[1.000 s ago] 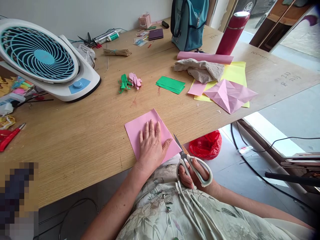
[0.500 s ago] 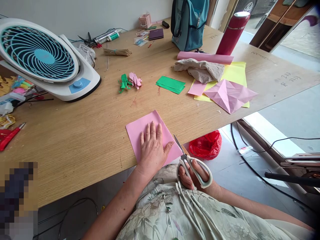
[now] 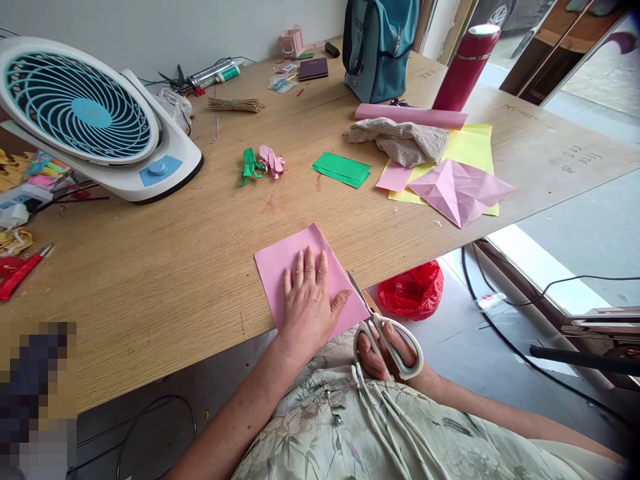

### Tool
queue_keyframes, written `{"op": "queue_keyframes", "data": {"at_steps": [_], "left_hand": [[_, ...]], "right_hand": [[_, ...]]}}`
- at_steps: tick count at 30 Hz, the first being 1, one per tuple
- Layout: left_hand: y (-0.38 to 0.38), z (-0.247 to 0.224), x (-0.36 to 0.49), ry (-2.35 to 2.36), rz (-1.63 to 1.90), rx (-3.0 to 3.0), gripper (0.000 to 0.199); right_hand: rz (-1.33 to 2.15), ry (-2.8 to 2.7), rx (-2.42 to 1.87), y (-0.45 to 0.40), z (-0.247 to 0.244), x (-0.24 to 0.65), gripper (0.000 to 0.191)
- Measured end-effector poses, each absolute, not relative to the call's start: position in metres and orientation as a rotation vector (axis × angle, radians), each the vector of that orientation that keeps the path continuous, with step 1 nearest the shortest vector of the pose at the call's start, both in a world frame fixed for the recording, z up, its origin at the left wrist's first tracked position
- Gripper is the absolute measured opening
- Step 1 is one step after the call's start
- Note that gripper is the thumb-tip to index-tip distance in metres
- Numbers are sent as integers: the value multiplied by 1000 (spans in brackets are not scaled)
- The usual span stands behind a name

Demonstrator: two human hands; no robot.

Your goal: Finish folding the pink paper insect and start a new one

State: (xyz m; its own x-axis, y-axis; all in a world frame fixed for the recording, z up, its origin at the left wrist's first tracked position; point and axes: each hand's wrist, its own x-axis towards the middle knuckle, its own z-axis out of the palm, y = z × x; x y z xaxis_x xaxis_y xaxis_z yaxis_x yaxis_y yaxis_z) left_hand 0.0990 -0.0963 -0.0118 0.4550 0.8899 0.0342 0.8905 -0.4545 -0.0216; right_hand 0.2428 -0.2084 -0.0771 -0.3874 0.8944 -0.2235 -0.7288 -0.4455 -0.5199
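A sheet of pink paper (image 3: 280, 263) lies at the table's front edge, one corner reaching out past it. My left hand (image 3: 310, 307) rests flat on the sheet with its fingers spread. White-handled scissors (image 3: 406, 350) are in my right hand (image 3: 387, 353), with fingers through the loops, just off the table edge. Their blades point up and away, close beside the sheet's right edge and corner. Farther back sit a green folded figure (image 3: 249, 165), a pink folded figure (image 3: 271, 161) and green paper strips (image 3: 341, 169).
A white fan (image 3: 175, 157) and red-handled pliers (image 3: 23, 273) are at the left. Creased pink paper (image 3: 460, 190), yellow paper (image 3: 475, 150), a cloth (image 3: 405, 139), a red bottle (image 3: 465, 70) and a blue bag (image 3: 383, 50) are at the right. A red plastic bag (image 3: 413, 290) lies below.
My left hand and the pink sheet have shifted slightly right and toward me, bringing the sheet's corner closer over the scissors.
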Motion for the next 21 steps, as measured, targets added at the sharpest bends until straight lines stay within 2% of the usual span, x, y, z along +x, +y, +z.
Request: {"op": "queue_keyframes", "data": {"at_steps": [21], "left_hand": [[-105, -10, 100, -1592, -7, -2652, 80]], "right_hand": [[2003, -346, -567, -215, -75, 241, 51]]}}
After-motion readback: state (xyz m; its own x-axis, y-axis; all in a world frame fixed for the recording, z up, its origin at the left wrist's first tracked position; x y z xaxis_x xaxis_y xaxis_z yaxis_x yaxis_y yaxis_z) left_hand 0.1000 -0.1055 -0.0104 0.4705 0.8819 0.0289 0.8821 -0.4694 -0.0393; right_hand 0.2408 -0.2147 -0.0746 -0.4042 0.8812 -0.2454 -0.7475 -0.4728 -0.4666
